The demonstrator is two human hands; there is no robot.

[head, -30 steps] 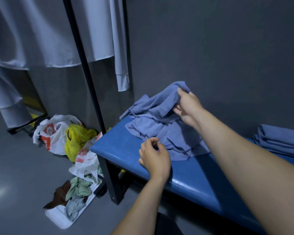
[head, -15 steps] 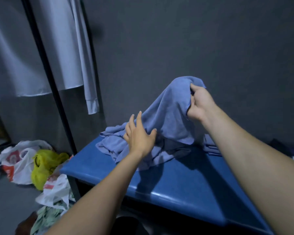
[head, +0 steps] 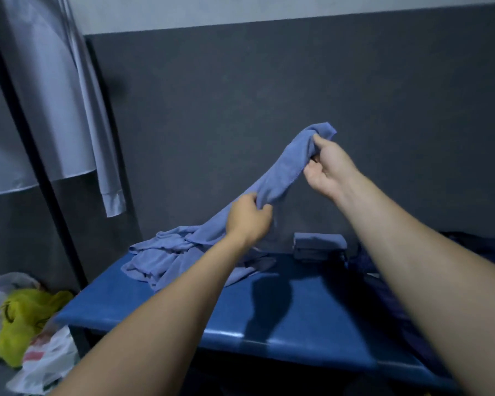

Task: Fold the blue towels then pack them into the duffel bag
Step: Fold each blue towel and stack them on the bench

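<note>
A blue towel (head: 286, 167) is stretched up off the blue padded bench (head: 283, 324). My right hand (head: 326, 170) pinches its top end, raised near the grey wall. Lower down, my left hand (head: 249, 218) grips the towel's middle. The towel's lower end trails into a crumpled heap of blue towels (head: 166, 255) at the bench's far left. A stack of folded blue towels (head: 319, 247) stands on the bench against the wall, behind my right forearm. A dark blue fabric shape (head: 469, 247) lies at the right, mostly hidden; whether it is the duffel bag I cannot tell.
A black pole (head: 40, 167) stands at the left with pale garments (head: 69, 95) hanging by it. Plastic bags, yellow (head: 23, 318) and white (head: 43, 364), lie on the floor left of the bench. The grey wall runs right behind the bench.
My right hand has lifted the towel higher and pulled it long. My left hand, open beside the cloth half a second ago, now grips its middle. The view has tilted up and to the right.
</note>
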